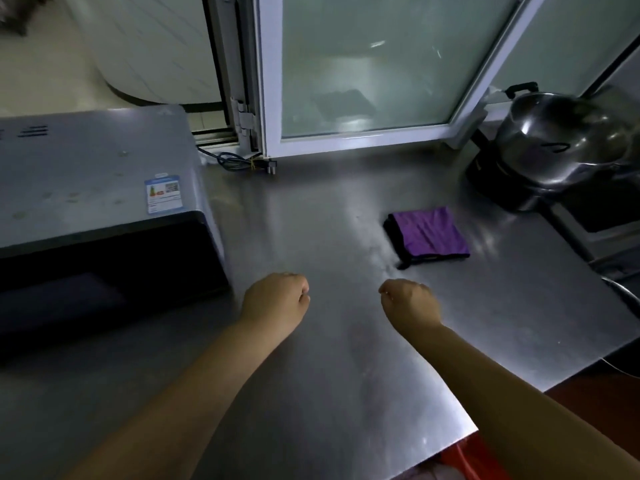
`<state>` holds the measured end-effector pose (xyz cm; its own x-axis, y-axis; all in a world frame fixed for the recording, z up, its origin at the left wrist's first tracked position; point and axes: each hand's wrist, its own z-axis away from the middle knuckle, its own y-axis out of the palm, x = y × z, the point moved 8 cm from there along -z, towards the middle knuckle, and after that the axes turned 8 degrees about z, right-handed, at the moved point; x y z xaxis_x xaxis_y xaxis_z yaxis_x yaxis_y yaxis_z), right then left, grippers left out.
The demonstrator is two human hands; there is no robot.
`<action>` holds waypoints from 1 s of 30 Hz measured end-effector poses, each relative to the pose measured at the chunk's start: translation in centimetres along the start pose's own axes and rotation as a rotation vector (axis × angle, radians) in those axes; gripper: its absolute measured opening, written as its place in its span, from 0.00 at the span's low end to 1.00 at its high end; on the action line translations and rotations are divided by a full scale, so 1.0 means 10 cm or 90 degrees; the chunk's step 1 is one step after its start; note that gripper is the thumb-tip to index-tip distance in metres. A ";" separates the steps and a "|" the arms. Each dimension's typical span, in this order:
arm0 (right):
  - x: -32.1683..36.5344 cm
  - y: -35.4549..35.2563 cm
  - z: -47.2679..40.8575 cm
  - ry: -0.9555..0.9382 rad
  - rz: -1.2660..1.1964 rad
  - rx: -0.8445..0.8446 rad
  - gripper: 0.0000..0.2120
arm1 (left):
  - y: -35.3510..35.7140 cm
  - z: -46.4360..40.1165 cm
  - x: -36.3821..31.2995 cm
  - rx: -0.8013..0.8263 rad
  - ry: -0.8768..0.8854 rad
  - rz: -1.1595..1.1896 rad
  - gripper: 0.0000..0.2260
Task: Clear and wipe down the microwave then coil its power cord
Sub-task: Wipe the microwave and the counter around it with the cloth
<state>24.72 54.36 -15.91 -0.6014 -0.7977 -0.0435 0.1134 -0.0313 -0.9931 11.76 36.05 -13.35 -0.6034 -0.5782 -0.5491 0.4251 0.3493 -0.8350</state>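
Right now both hands hover over the steel worktop (311,393) w/ nothing in them. Left hand (277,299) and right hand (410,301) are each balled into a loose fist, fingers curled under, knuckles up, well apart from each other and not touching any task item.

Microwave (97,188) sits at the left end of the worktop, door shut as far as I can tell; its grey top shows pale smudges and a label sticker (163,195) near the front right corner. Nothing seems to stand on top of it. Power cord (239,161) lies behind its back right corner, by the window frame (263,81); it looks bundled already w/ a small tie, plug end out to the right, but it's dim there so can't be sure. Purple cloth (429,233) lies folded flat on the worktop, right of centre, just ahead of the right hand. A steel pot (568,143) stands at the far right.

Judgement: hard to place the step; either the very start or all done, since the hands are idle. If wiping is still due, next move = right hand opens, reaches fwd, pinches the cloth, then carries it across left to the microwave top. Smudges suggest firm passes needed.
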 end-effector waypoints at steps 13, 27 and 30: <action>-0.91 0.44 -1.60 0.069 -0.032 0.030 0.18 | 0.67 -0.60 -0.13 0.004 -0.104 -0.073 0.08; -1.02 0.44 -1.68 0.084 -0.053 0.051 0.08 | 0.68 -0.57 -0.13 -0.009 -0.121 -0.050 0.09; -0.85 0.28 -1.48 0.067 -0.135 0.058 0.05 | 0.59 -0.56 -0.18 -0.011 -0.107 -0.037 0.09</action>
<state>18.43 69.95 -19.97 -0.6983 -0.7002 0.1488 0.0437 -0.2492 -0.9675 11.54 43.25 -17.47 -0.5051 -0.7121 -0.4876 0.3805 0.3233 -0.8664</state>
